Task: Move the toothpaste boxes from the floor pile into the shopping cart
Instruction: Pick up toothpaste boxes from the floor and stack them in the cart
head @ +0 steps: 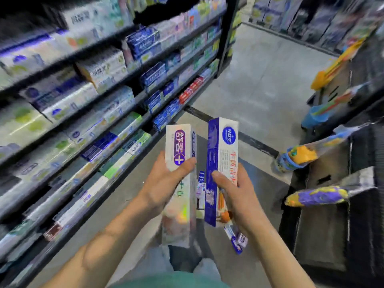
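Note:
My left hand (164, 183) grips a long white toothpaste box with a purple logo (179, 150), held upright in front of me. Beside it, my right hand (234, 190) grips a white and blue toothpaste box (223, 146), also upright. Both boxes are lifted well above the floor. Below them, between and under my hands, a few more toothpaste boxes (236, 239) lie on the grey floor, partly hidden. No shopping cart shows in this view.
Dark shelves (87, 104) packed with toothpaste boxes run along the left. On the right stands a dark rack (332, 204) with hanging packets of toothbrushes. The grey aisle floor (259, 80) stretches ahead between them.

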Tool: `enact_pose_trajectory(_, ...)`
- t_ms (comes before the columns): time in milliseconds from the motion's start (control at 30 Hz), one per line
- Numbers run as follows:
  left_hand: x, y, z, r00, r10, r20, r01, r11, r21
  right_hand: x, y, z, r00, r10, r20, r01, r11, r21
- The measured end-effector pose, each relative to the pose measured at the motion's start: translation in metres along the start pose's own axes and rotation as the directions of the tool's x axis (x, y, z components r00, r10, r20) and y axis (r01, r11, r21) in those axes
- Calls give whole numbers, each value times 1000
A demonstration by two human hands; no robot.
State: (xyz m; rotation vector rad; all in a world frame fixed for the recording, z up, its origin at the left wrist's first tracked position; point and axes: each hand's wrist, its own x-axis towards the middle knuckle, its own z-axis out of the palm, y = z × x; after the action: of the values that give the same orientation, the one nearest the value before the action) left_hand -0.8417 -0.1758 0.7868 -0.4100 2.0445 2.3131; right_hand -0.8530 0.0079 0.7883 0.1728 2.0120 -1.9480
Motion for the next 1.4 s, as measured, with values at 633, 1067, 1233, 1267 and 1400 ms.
enact_pose_trajectory(633,-255,71,-66,207,1,-978,-386,919,-81,-80,-82,175,438,5,899,230,966,-117)
enact_pose_trajectory(1067,-570,-8,-21,-623,-220,-751,-455,883,119,-398,31,283,-377,305,875,322,929,-185)
enact_pose_trajectory(1233,-693,-43,10,-763,-269,-587,-437,884,163,-540,88,285,-554,382,739,394,903,-171)
enact_pose_trajectory(1267,-716,-51,17,-782,-286,-554,-434,887,156,-566,99,284,-573,397,716,407,897,-172)
enact_pose_trajectory(1400,-796,-81,36,-827,-352,-439,-444,887,126,-654,136,283,-656,442,611,456,878,-146)
